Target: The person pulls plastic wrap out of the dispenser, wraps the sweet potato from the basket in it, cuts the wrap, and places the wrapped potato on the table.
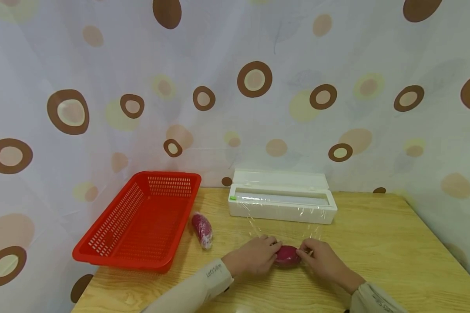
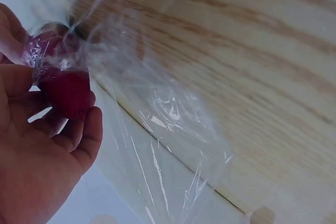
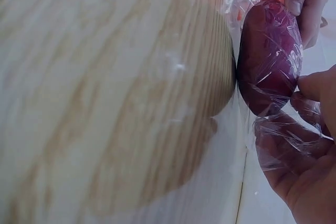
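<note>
Toward the near side of the counter, at six o'clock from the white box, lies a purple oblong with clear film about it. From where I stand, the film seems to run from the box down to the oblong, glinting as it goes. The left hand, at the oblong's nine o'clock, pinches that end between thumb and curled fingers; the right hand, at three o'clock, pinches film against the other end. Neither grip is spread.

Between nine and ten o'clock, well apart from the right hand, a second oblong lies wrapped beside the red basket, a fair pattern to match.

I take the step to be drawing the film snug at the ends. To do it well, I'd have the left hand steady the oblong without squeezing while the right eases slack toward three o'clock and folds it under. The left wrist view shows a loose, puckered stretch beyond the oblong; that is best smoothed before any roll, or air will likely be trapped. Rolling toward twelve should take up the sheet evenly if both hands turn together; if one leads, the film may skew and bunch. A light touch seems wiser than a hard tug, which could tear it or drag the box.
</note>
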Demonstrator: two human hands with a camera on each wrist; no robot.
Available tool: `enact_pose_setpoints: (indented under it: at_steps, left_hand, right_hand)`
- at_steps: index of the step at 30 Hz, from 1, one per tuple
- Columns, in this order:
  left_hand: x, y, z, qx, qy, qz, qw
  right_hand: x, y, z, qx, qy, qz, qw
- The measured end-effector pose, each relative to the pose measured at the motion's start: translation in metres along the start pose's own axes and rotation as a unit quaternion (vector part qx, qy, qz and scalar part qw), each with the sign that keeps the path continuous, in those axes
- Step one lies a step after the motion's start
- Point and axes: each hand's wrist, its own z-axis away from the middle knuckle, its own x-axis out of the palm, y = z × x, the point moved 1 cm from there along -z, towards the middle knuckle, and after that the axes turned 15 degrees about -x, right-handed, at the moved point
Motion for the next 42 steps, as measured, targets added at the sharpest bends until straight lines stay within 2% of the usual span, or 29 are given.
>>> enact_pose_setpoints:
  at_steps: [7,15,22,25,29,31,33,35,38,42]
  left_hand:
    - [0.003,-0.004,-0.004,-0.008,-0.024,0.039,0.9989]
    - [0.005,-0.003,-0.006,-0.033,-0.057,0.076,0.9949]
    - [0.002,-0.002,-0.009,-0.028,-0.041,0.064,0.9967]
    - [-0.001,-0.005,-0.013,-0.024,-0.048,0.078,0.9955]
    - [-0.003,-0.009,-0.018,-0.024,-0.075,0.121,0.9896]
    - [-0.003,-0.011,-0.019,-0.023,-0.08,0.137,0.9871]
    - [-0.001,-0.013,-0.02,-0.02,-0.079,0.143,0.9864]
    - [0.0,-0.014,-0.02,-0.015,-0.076,0.144,0.9865]
    - [0.0,-0.016,-0.021,-0.011,-0.081,0.151,0.9851]
    - [-0.001,-0.017,-0.023,-0.012,-0.091,0.173,0.9807]
  right_hand:
    - [0.003,-0.002,-0.008,0.019,0.021,0.028,0.9992]
    - [0.003,0.0,-0.01,-0.003,0.025,0.03,0.9992]
    - [0.0,0.003,-0.012,0.011,0.026,0.021,0.9994]
    - [0.0,0.003,-0.013,0.015,0.042,0.024,0.9987]
    - [-0.002,-0.001,-0.01,-0.035,0.069,0.052,0.9957]
    - [-0.001,-0.004,-0.009,-0.075,0.059,0.076,0.9925]
    - [0.001,-0.007,-0.008,-0.109,0.03,0.099,0.9886]
    - [0.004,-0.01,-0.008,-0.127,-0.001,0.116,0.9851]
    - [0.007,-0.011,-0.01,-0.126,-0.034,0.133,0.9825]
    - [0.008,-0.011,-0.013,-0.105,-0.052,0.133,0.9842]
